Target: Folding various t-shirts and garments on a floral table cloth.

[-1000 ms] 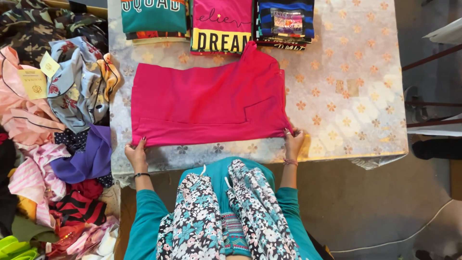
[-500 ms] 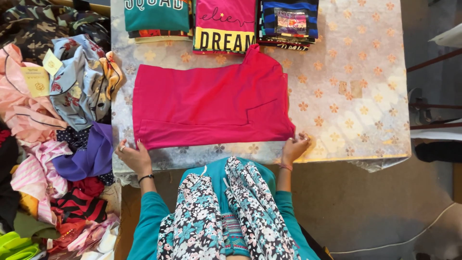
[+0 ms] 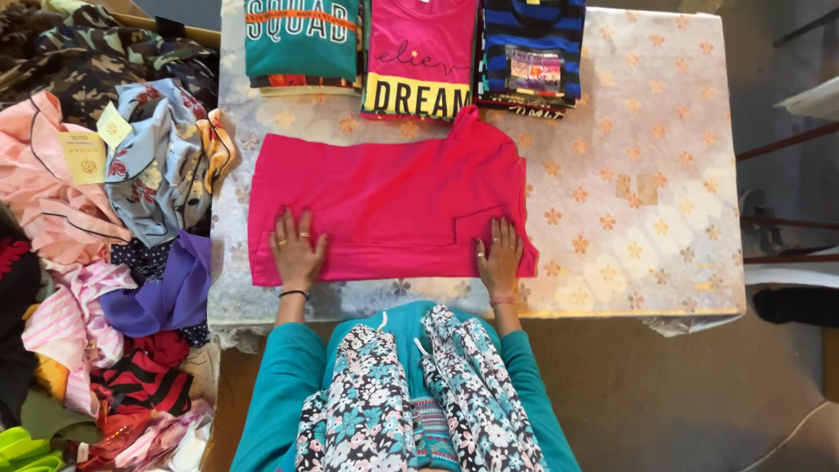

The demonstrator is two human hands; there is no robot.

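So the table [image 3: 664, 131] had this pale cloth with gold flowers on it. Along the far edge sat three folded stacks: a teal shirt [image 3: 301, 39], a pink one with a yellow band [image 3: 419, 57], and a blue striped one [image 3: 531, 48]. Off to the left was a huge messy pile of clothes [image 3: 96, 227], with a camo piece [image 3: 70, 52] on top.

I see my left hand [image 3: 297, 249] and right hand [image 3: 500, 258] pressed flat on the pink shirt [image 3: 384, 201] at frame centre, folded stacks [image 3: 419, 57] above.

Pink shirt [image 3: 384, 205] lies folded flat on table.
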